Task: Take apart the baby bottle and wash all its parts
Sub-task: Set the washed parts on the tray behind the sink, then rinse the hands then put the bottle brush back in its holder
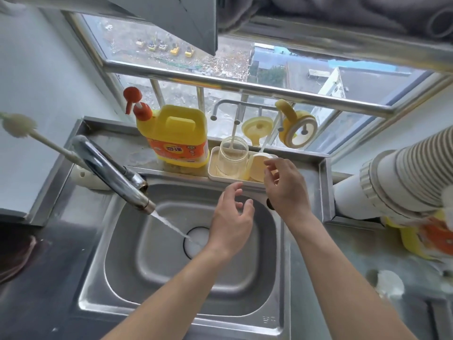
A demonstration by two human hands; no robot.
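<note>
Bottle body (231, 155), cap (259, 168) and handled collar (297, 130) are seen separated on the drying rack (211, 168), upper centre-right. Washing is judged nearly done. The left hand (231, 217) and right hand (286, 190) are held apart, empty, with fingers relaxed.

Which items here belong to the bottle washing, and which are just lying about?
Job: clear bottle body, yellow cap, handled collar, yellow disc, drying rack, running faucet, sink, bottle brush, dish soap.
Idle: corrugated duct, window railing, second detergent jug.
</note>
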